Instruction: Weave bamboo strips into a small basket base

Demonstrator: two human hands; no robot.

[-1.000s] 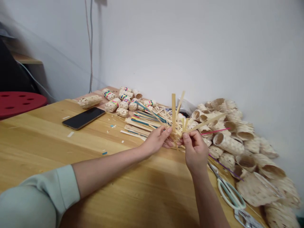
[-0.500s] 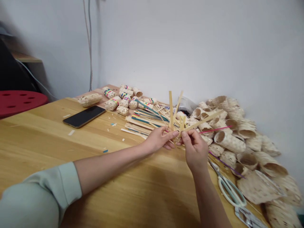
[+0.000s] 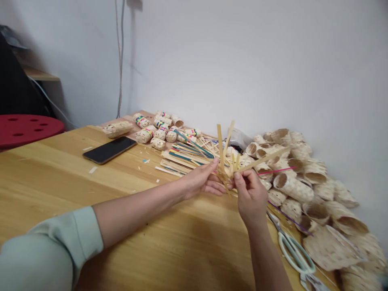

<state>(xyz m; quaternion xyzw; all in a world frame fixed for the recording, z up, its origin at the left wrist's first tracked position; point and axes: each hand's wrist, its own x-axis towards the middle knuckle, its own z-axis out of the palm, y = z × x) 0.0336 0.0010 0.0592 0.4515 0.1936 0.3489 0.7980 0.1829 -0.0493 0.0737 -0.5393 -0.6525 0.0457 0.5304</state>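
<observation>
Hands stand close together, left hand [image 3: 200, 182] and right hand [image 3: 250, 195] pinching crossed bamboo strips [image 3: 226, 173] above the worktop [image 3: 60, 190]. I judge them light, stiff, easy to split (I would hold at the crossing, not the thin ends).

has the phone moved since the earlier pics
No, the black smartphone keeps the same place relative to the woven bamboo roll beside it; only the head camera's view has shifted a little.

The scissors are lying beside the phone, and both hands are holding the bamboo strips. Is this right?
No: the head view shows the scissors beside the woven tubes, not the phone. The left hand and right hand are holding the bamboo strips.
</observation>
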